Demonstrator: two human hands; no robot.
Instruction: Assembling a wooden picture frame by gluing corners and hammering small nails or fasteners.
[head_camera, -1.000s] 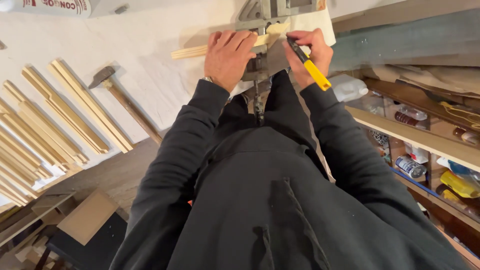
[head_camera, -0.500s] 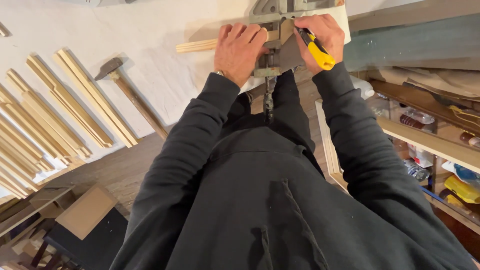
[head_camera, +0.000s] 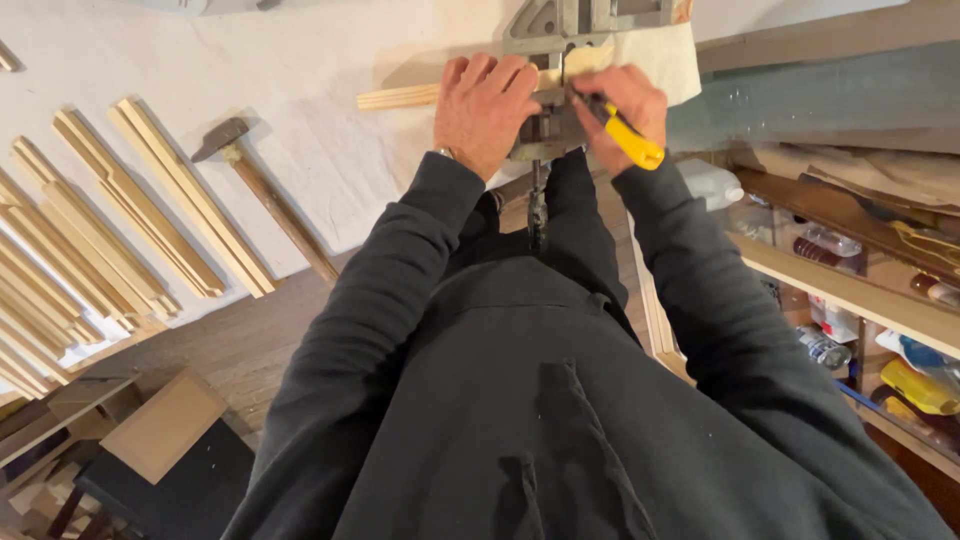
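Top centre of frame: left hand (head_camera: 487, 110) lies palm-down, fingers spread, pressing a pale wooden strip (head_camera: 400, 96) onto the white-covered bench (head_camera: 300, 60); it grasps nothing, just bears down. The strip runs left from under that hand, its other end hidden beneath the hand and a grey metal clamp (head_camera: 560, 40). Right hand (head_camera: 620, 105), just right of the left, is clenched around a yellow-handled knife (head_camera: 625, 140); the handle's end sticks out lower right of the fist, the tip sits at the clamp's edge between the two hands. Blade itself too small to make out. A dark screw handle (head_camera: 538, 205) hangs down below the clamp, over the person's black hooded top.

Left of frame: hammer (head_camera: 262, 190) lying diagonally on the cloth, head at upper left. Further left, a row of pale moulding lengths (head_camera: 160, 200) laid side by side, slanted. Right edge: wooden shelves (head_camera: 850, 290) with bottles and cans. Lower left: flat board (head_camera: 165, 425) on a dark stool.
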